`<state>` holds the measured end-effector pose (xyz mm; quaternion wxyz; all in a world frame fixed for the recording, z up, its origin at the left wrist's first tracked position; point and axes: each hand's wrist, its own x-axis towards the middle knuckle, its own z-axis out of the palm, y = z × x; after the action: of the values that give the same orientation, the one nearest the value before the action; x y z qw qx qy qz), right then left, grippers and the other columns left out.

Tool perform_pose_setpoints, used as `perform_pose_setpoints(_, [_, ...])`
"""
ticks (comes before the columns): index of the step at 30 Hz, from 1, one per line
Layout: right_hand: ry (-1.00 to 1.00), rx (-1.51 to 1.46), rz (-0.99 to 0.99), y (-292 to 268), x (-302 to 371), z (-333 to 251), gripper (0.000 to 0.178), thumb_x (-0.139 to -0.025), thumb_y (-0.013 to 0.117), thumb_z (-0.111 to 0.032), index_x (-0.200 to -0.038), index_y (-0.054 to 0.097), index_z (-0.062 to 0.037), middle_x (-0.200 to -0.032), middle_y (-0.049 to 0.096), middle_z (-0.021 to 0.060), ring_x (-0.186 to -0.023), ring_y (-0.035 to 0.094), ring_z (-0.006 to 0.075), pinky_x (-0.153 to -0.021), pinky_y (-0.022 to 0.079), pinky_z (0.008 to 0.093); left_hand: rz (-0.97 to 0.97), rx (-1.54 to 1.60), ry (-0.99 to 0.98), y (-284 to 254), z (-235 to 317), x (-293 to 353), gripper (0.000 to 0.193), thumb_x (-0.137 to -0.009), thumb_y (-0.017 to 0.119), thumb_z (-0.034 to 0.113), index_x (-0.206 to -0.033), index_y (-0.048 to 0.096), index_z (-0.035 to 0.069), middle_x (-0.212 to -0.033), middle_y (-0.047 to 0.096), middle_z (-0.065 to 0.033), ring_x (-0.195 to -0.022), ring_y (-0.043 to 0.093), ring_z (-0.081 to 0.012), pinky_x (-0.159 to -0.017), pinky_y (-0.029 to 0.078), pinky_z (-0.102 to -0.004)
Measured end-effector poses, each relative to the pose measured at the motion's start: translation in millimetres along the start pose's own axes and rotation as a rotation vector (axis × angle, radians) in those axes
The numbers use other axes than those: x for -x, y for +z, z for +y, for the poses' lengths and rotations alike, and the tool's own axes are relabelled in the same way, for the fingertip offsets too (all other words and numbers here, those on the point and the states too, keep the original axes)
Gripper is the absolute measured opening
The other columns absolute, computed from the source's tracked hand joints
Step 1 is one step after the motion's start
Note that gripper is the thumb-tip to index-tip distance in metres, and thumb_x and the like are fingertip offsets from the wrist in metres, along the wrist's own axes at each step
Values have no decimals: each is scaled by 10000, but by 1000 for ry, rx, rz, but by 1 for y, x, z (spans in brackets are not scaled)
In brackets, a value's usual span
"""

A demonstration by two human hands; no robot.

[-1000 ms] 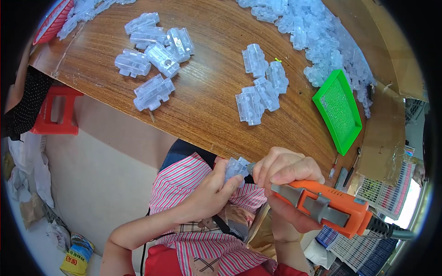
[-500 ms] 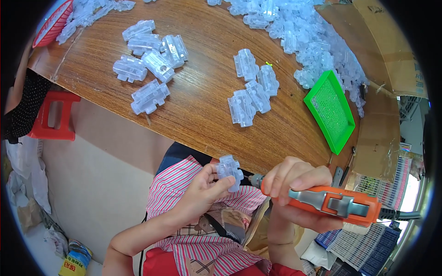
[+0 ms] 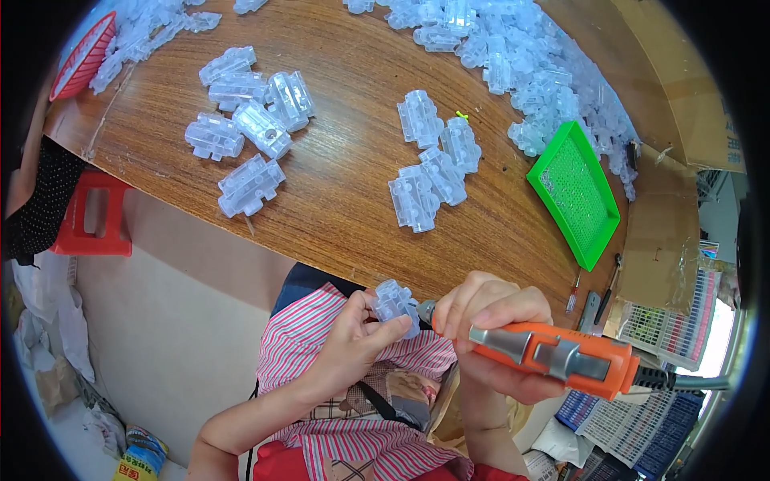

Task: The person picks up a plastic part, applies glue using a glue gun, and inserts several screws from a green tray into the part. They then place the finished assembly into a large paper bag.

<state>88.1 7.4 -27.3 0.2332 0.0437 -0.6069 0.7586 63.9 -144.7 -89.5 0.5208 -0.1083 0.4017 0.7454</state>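
Note:
My left hand (image 3: 357, 337) pinches a clear plastic part (image 3: 395, 306) between thumb and fingers, just off the table's near edge. Wrapped around an orange and grey electric screwdriver (image 3: 553, 353) is my right hand (image 3: 501, 321); its lever lies along the top and a cable leaves the rear. The screwdriver's nose meets the right side of the held part, and its bit is hidden there. Beyond my hands, one group of similar clear parts (image 3: 417, 199) lies mid-table and another group (image 3: 261, 128) lies further left.
A large heap of clear parts (image 3: 553, 88) covers the far right of the table (image 3: 337, 200). A green tray (image 3: 597, 232) with small metal pieces stands at right, near a small screwdriver (image 3: 573, 297). At far left are a red basket (image 3: 84, 60), a red stool (image 3: 112, 220) and another person's arm (image 3: 28, 168).
My right hand has brought the electric screwdriver leftward, up against the clear part. The part has turned slightly in my left hand. The whole view has shifted a little.

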Motion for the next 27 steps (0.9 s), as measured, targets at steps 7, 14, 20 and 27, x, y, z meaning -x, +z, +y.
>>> perform_pose_setpoints(7, [-14,39,-53,2,-3,3,860,-661,597,-825,-898,578,1,-601,540,69,-568,517,195,-490,478,334,15,34,38,-2,-4,-3,265,-921,637,61,-1067,419,25,-1019,574,-86,-865,609,-88,-709,506,-217])
perform_pose_setpoints(14, [-40,118,-129,-1,-7,4,922,-629,611,-833,-955,598,30,-638,550,88,-568,525,197,-477,472,323,-5,46,117,-3,-9,-2,259,-916,644,63,-1074,450,0,-1043,594,-99,-888,621,-108,-748,514,-228])
perform_pose_setpoints(20, [-64,-83,-65,0,-21,-21,853,-767,488,-815,-959,524,15,-615,546,62,-550,524,171,-462,502,309,90,-3,91,1,-5,1,304,-902,673,99,-1107,471,1,-1072,622,-91,-941,622,-126,-848,516,-286])
perform_pose_setpoints(27, [-63,-66,-47,-3,-8,-21,926,-652,577,-833,-950,586,43,-637,543,79,-597,533,188,-493,478,308,109,102,50,3,1,-5,368,-885,692,127,-1138,455,6,-1077,610,-96,-942,629,-141,-850,541,-288])
